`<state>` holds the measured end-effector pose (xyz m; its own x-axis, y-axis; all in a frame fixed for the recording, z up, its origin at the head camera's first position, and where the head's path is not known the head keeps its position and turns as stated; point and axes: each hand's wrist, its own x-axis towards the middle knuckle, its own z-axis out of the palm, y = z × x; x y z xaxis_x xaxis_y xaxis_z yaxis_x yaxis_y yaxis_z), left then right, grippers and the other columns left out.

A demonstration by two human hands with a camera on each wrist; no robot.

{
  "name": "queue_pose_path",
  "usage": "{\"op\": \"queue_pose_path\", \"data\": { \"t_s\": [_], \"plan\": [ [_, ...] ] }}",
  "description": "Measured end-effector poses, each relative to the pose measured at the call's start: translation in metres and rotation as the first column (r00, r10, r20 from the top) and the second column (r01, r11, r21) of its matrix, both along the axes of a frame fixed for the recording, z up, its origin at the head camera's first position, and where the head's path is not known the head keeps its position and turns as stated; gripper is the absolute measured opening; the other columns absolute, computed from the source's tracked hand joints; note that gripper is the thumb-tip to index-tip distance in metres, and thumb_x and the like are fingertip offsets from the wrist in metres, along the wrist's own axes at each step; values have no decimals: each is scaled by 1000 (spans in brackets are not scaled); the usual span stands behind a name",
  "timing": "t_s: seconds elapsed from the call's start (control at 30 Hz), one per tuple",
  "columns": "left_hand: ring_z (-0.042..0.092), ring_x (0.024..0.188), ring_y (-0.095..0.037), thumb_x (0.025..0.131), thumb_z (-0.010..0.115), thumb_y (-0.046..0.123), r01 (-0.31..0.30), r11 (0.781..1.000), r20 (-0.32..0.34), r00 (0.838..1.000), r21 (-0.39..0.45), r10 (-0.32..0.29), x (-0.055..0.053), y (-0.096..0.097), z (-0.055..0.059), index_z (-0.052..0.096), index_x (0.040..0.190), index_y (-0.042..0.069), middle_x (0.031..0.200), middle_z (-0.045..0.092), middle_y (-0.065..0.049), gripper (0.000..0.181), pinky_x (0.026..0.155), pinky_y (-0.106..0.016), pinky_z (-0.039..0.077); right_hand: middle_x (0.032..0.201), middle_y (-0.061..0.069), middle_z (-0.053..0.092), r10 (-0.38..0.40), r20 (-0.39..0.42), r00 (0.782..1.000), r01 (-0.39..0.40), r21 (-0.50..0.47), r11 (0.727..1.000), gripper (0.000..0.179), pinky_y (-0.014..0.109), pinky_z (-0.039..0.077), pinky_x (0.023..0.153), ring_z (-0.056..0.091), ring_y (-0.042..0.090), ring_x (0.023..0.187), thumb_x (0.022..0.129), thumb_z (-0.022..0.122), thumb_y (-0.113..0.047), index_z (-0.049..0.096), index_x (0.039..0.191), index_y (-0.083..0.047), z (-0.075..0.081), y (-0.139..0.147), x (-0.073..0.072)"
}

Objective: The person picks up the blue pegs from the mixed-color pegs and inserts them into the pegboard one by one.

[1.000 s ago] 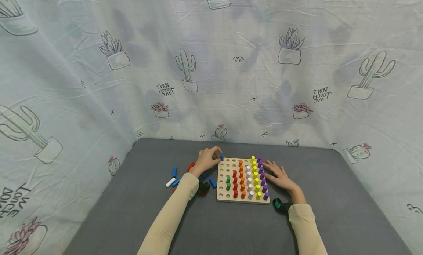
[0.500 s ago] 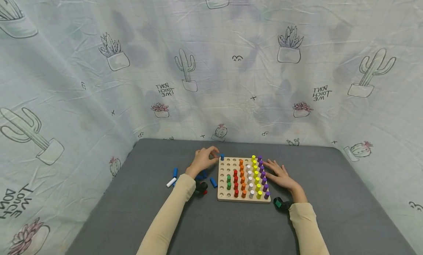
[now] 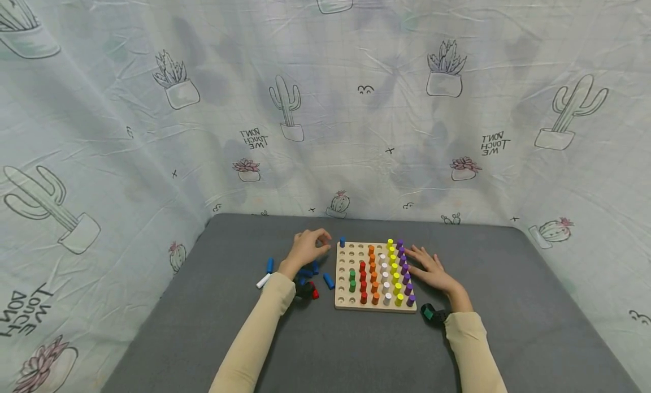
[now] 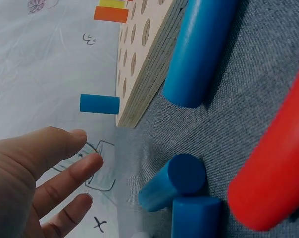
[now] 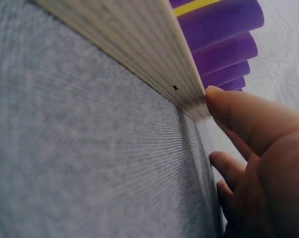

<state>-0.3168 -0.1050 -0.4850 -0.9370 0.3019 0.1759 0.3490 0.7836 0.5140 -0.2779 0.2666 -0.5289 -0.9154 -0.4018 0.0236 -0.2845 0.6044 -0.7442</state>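
Observation:
A wooden pegboard [image 3: 347, 303] lies on the grey table with columns of green, red, orange, white, yellow and purple pegs. One blue peg [image 3: 342, 242] stands upright in its far left corner hole. Left of that corner, my left hand [image 3: 307, 247] hovers with nothing in it, thumb and fingertips apart. In the left wrist view the same hand [image 4: 45, 183] is clear of the standing blue peg [image 4: 99, 103]. My right hand [image 3: 431, 273] rests at the board's right edge beside the purple pegs [image 3: 405, 280], its thumb touching the side of the board [image 5: 154, 54].
Loose pegs lie left of the board: a blue peg [image 3: 329, 281], a red peg [image 3: 315, 292], a white peg [image 3: 263, 280] and several more blue ones, some partly hidden under my left wrist. A patterned cloth [image 3: 356, 116] hangs behind the table [image 3: 356, 353].
My left hand has let go of the blue peg in the far left corner and drawn back leftward. My right hand stays at the board's right edge.

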Motion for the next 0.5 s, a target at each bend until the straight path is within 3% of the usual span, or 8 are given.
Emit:
{"op": "queue_pose_path", "data": {
  "t_s": [0.23, 0.5],
  "plan": [
    [50, 84, -17, 86, 67, 23, 28, 1000, -9, 1000, -9, -28, 9, -3, 6, 64, 103, 19, 90, 66, 6, 18, 97, -53, 27, 151, 26, 12, 2, -3, 1000, -2, 3, 1000, 58, 62, -14, 104, -4, 46, 138, 96, 49, -33, 30, 145, -8, 2, 0, 0],
    [51, 83, -19, 87, 66, 23, 57, 998, -18, 998, -20, -57, 19, -7, 4, 64, 105, 16, 89, 66, 5, 19, 97, -54, 27, 151, 25, 13, 4, -3, 1000, -4, 11, 1000, 58, 62, -13, 104, -3, 46, 138, 96, 49, -32, 30, 145, -8, 1, 0, 1]
  ]
}}
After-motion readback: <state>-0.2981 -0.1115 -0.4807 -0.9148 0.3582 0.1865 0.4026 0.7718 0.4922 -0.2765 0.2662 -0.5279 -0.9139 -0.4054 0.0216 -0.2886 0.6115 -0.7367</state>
